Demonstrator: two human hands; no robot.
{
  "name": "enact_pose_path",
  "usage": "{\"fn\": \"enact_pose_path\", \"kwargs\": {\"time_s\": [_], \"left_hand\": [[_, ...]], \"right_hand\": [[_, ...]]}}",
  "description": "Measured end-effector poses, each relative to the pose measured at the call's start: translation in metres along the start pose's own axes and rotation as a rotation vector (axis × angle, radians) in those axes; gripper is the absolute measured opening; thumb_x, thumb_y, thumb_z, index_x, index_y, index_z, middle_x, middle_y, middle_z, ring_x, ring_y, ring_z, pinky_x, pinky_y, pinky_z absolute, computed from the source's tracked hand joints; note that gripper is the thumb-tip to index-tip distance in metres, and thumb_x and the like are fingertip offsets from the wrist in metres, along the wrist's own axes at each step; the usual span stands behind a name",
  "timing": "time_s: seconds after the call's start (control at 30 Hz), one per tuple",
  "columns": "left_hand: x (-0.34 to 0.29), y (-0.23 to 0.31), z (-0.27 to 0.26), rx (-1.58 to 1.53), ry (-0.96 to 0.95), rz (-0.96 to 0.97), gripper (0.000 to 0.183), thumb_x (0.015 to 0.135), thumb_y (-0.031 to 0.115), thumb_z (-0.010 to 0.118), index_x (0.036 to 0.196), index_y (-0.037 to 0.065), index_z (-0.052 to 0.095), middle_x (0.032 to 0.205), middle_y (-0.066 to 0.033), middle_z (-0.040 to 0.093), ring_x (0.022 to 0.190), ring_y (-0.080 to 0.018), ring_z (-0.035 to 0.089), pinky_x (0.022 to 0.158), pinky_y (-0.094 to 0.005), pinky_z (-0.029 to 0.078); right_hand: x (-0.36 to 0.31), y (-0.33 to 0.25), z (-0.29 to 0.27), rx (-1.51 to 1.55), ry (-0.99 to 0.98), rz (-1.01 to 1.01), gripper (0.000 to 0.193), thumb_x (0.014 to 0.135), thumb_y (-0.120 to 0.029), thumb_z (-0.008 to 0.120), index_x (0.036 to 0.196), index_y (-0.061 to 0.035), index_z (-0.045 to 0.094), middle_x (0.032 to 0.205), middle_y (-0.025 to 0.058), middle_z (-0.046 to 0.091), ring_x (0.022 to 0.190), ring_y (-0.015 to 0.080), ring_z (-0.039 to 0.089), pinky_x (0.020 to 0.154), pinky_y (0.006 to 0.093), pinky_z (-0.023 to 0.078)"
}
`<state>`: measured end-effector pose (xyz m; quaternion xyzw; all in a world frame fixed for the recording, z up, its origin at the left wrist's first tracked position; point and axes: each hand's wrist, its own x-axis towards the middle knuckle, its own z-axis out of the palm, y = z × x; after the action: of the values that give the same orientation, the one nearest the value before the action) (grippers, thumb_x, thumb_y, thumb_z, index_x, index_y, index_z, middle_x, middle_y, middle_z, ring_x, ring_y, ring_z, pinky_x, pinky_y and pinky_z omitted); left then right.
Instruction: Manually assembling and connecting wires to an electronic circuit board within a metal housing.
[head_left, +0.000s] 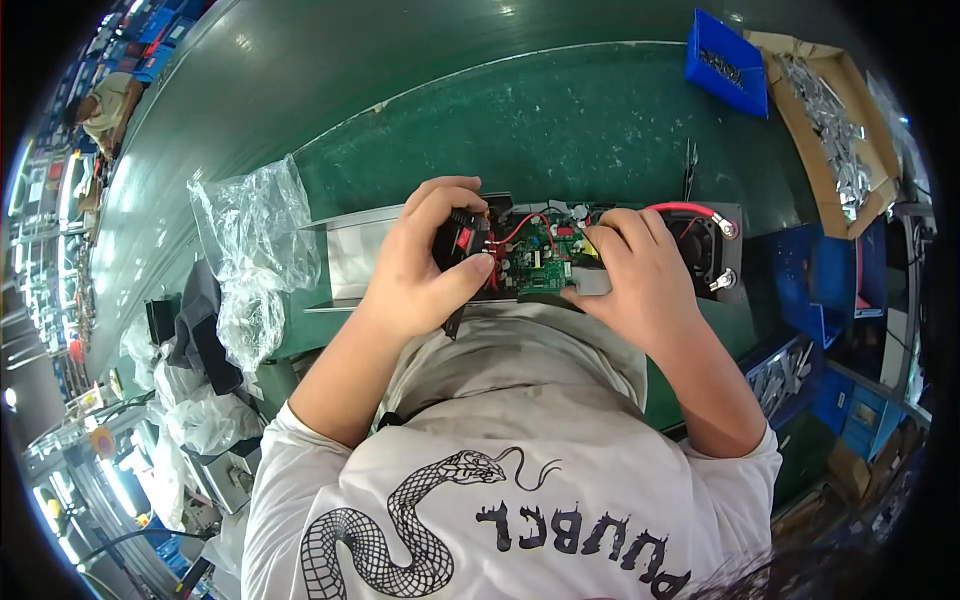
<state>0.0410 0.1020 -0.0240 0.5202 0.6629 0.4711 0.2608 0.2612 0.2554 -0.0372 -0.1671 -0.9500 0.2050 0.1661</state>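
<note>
An open silver metal housing [355, 258] lies lengthwise before me, with a green circuit board [540, 268] in its middle. My left hand [425, 260] is closed round a black end panel [447, 250] with a red switch [463, 238], thumb on the near side. Thin red wires run from the switch toward the board. Over the board's right part, my right hand [640, 265] grips it, fingertips at the far side and thumb at the near edge. A grey plate [592, 282] shows under that hand. Right of it are a black fan [697, 245] and a thick red cable [690, 208] with a ring terminal.
Clear plastic bags [255, 250] lie left of the housing. Tweezers [690, 170] lie beyond the fan. At the far right stand a blue bin [728, 65] of small screws and a cardboard box [865, 205] of metal parts. Another person [108, 110] is at the far left.
</note>
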Motion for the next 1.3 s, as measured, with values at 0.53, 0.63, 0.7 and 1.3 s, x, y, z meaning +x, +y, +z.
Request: {"fn": "enact_pose_path", "kwargs": {"time_s": [0.53, 0.63, 0.7, 1.3], "left_hand": [[-0.029, 0.001, -0.035, 0.233, -0.011, -0.048, 0.063, 0.076, 0.036, 0.079, 0.125, 0.001, 0.06, 0.139, -0.0234, 0.053, 0.118, -0.0438, 0.061, 0.095, -0.0459, 0.052], [-0.031, -0.005, -0.034, 0.216, -0.013, 0.014, 0.067, 0.076, 0.039, 0.08, 0.128, 0.002, 0.059, 0.139, -0.0232, 0.053, 0.118, -0.0443, 0.06, 0.095, -0.0466, 0.052], [-0.031, -0.002, -0.034, 0.252, -0.013, 0.021, 0.068, 0.076, 0.039, 0.08, 0.128, 0.002, 0.06, 0.139, -0.0233, 0.053, 0.118, -0.0447, 0.06, 0.096, -0.0473, 0.052], [-0.032, 0.002, -0.031, 0.282, 0.003, -0.049, 0.066, 0.074, 0.039, 0.081, 0.126, 0.005, 0.061, 0.138, -0.0186, 0.054, 0.108, -0.0402, 0.066, 0.087, -0.0453, 0.057]], "right_hand": [[0.017, -0.006, -0.047, 0.058, -0.123, 0.021, 0.068, 0.056, -0.022, 0.092, 0.117, -0.0061, 0.067, 0.125, 0.0108, 0.06, 0.115, 0.0332, 0.057, 0.098, 0.0443, 0.047], [0.038, -0.007, -0.059, 0.05, -0.086, 0.037, 0.059, 0.062, -0.021, 0.089, 0.114, -0.0051, 0.068, 0.123, 0.0111, 0.062, 0.116, 0.033, 0.058, 0.099, 0.0424, 0.047], [0.055, -0.005, -0.051, -0.017, -0.087, 0.007, 0.042, 0.07, -0.02, 0.086, 0.104, -0.0033, 0.071, 0.113, 0.0101, 0.066, 0.11, 0.0318, 0.059, 0.095, 0.0414, 0.049], [0.068, -0.004, 0.016, -0.335, -0.191, -0.15, 0.006, 0.072, -0.008, 0.075, 0.076, -0.0095, 0.071, 0.077, 0.0005, 0.067, 0.085, 0.0218, 0.062, 0.088, 0.0388, 0.044]]}}
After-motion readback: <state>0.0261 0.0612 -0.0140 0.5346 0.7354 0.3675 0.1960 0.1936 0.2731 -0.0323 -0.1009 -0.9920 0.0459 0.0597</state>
